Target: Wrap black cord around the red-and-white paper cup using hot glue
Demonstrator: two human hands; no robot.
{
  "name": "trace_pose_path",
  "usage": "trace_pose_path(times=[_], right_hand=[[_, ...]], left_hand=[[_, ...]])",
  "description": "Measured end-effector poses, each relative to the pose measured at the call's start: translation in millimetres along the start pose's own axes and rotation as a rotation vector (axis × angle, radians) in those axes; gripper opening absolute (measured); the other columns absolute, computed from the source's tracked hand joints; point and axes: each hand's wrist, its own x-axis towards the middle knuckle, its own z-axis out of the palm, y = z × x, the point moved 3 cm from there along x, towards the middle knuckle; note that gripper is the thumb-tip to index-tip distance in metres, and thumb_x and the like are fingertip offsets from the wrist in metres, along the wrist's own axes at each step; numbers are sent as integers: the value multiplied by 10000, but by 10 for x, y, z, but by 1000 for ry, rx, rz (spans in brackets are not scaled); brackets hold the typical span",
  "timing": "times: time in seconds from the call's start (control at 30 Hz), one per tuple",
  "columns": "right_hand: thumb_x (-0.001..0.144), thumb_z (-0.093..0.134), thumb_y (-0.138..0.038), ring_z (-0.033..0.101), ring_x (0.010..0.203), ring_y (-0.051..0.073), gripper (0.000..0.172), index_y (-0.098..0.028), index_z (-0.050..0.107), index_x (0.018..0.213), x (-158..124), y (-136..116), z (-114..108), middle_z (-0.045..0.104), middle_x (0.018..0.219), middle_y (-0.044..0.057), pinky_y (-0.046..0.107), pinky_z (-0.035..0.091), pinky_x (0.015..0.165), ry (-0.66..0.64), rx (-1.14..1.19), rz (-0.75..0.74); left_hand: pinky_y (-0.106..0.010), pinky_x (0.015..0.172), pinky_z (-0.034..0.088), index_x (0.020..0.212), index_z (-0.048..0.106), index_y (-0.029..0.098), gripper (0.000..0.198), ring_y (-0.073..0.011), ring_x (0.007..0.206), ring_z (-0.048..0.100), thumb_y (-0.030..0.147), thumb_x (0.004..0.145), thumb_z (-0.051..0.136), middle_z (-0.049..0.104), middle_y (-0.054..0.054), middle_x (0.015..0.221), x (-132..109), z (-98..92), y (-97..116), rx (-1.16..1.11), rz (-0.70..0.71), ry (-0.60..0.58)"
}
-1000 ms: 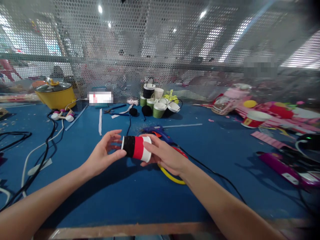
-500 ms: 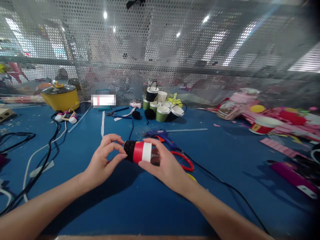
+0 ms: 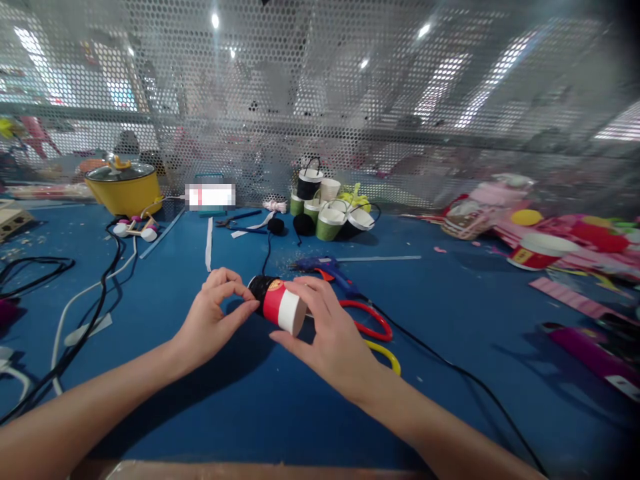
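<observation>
The left hand [image 3: 215, 322] pinches the cup [image 3: 274, 303] at its black end; the right hand [image 3: 333, 337] curves, spread, around the white one. A glue gun [image 3: 336, 272] lies beyond.

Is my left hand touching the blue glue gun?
Apart: the head view shows bare blue table between the left hand and the glue gun.

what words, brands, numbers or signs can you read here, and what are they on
None can be read.
Gold mark on the held red, white and black cup: too small.
Gold mark on the red-and-white bowl: too small.
White label on the purple item: blurred.
White patch at the table's back: pixelated.
</observation>
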Motion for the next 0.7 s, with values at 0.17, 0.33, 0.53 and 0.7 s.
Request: trace_pose_path(times=[0.17,0.33,0.53,0.7], right_hand=[[764,647,-364,495,1097,279,526,-237,397,1209,14,55,-3,454,1172,133,465,462,891,-12,52,46],[728,666,-388,525,1060,266,517,-241,435,1166,49,134,-46,485,1180,116,444,493,838,-32,218,262],[732,628,-468,603,853,196,545,-224,388,1156,98,229,-85,574,1025,78,358,526,728,-65,686,555],[723,633,-492,612,798,178,552,-223,382,1135,102,255,-104,553,1067,86,351,532,680,-50,902,604]], left_hand=[[-317,794,414,738,573,180,99,-158,841,508,229,823,559,517,-33,862,11,-28,72,-214,13,-57],[-267,712,466,734,497,180,181,-133,796,583,311,834,572,621,-48,921,67,-107,89,-633,-154,-43],[-178,447,379,689,530,149,187,-52,444,479,273,741,660,619,17,614,61,-4,41,-577,-388,-471],[-154,353,304,661,574,146,139,-37,342,395,241,682,673,539,68,504,-17,87,-92,-336,-560,-728]])
